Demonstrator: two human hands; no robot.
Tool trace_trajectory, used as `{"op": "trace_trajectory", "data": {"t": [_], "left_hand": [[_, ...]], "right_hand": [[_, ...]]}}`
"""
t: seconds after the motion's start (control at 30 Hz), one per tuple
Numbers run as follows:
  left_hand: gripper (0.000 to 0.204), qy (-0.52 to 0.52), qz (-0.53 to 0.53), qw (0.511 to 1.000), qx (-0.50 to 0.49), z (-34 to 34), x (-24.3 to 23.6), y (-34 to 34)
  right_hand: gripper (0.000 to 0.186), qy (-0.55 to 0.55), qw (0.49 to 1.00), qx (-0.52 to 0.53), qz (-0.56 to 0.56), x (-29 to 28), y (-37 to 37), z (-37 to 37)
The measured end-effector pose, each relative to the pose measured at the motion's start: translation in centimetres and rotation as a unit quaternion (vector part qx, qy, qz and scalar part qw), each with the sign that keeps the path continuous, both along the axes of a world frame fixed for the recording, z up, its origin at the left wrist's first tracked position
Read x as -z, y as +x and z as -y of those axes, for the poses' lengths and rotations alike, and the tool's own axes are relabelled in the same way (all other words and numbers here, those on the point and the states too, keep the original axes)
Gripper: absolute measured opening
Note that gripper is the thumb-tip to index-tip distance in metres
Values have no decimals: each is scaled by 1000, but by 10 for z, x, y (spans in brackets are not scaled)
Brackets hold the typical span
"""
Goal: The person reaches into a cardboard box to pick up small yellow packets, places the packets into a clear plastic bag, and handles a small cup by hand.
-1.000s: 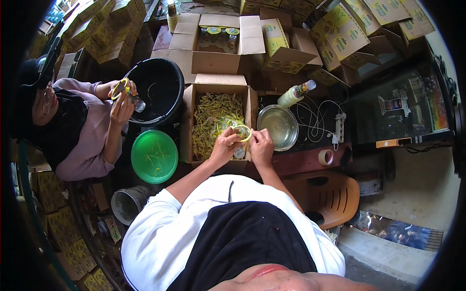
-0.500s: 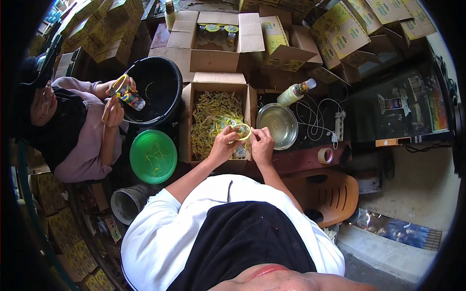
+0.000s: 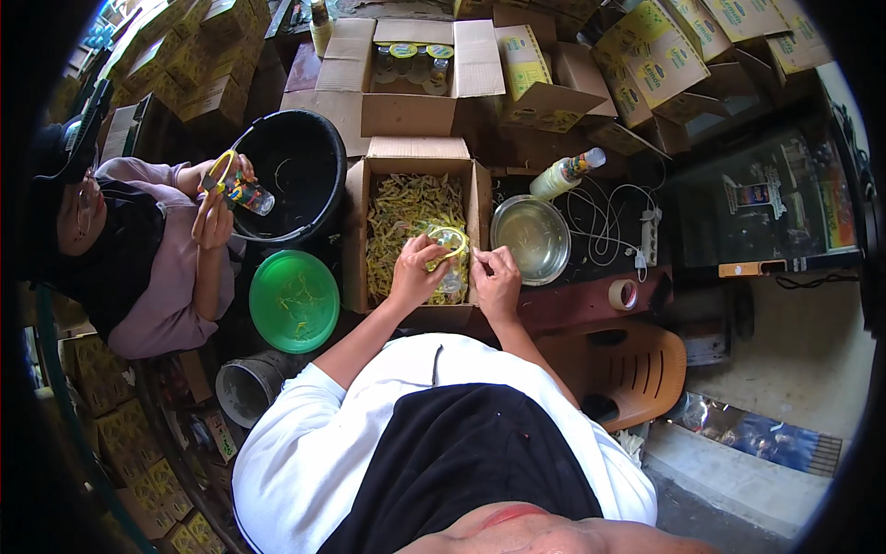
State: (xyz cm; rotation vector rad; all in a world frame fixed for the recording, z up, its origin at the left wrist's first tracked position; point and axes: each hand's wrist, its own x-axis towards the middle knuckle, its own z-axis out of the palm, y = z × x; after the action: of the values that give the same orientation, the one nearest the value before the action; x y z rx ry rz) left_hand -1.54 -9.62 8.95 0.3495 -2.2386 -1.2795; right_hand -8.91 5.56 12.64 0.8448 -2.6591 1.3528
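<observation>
My left hand (image 3: 418,270) is closed on a yellow ring-shaped handle (image 3: 451,230) above an open cardboard box (image 3: 354,231). A transparent bottle (image 3: 452,280) appears just beneath the ring, partly hidden by my fingers. To its right, my right hand (image 3: 497,280) has thumb and fingertips pinched together beside the ring; whatever lies between them is too small to make out. Thin yellowish strips (image 3: 397,212) fill the box below both hands.
Right of the box stand a metal bowl (image 3: 531,242) and a bottle (image 3: 565,174), near a white cable (image 3: 604,222) and tape roll (image 3: 623,295). Leftward are a green basin (image 3: 293,302), a black tub (image 3: 332,166) and a co-worker's hand (image 3: 214,222) holding a yellow-handled bottle. A carton of jars (image 3: 406,115) sits beyond.
My left hand has shifted slightly left with the yellow ring, which has tilted, and a gap has opened between it and my right hand. The right hand stays nearly in place.
</observation>
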Motion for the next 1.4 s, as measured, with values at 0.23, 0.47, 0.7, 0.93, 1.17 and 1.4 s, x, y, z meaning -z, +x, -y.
{"op": "trace_trajectory", "data": {"t": [0.23, 0.47, 0.7, 0.93, 1.17, 1.4], "left_hand": [[13, -26, 83, 996, -10, 1, -6, -2], [11, -23, 117, 993, -16, -2, -8, -5], [11, -15, 127, 992, 22, -9, -5, 1], [6, -126, 93, 986, -56, 9, -2, -3], [10, -104, 111, 988, -34, 6, -6, -3], [8, -93, 91, 991, -2, -5, -3, -1]], "right_hand": [[16, 56, 989, -34, -129, -1, 8, 2], [15, 108, 980, -43, -163, 10, 2, 11], [11, 136, 981, -2, -142, 33, -20, 16], [14, 27, 999, 8, -42, 18, -10, 12], [14, 90, 985, -55, -137, 11, 11, 11], [15, 82, 991, -25, -105, 15, -2, 16]]}}
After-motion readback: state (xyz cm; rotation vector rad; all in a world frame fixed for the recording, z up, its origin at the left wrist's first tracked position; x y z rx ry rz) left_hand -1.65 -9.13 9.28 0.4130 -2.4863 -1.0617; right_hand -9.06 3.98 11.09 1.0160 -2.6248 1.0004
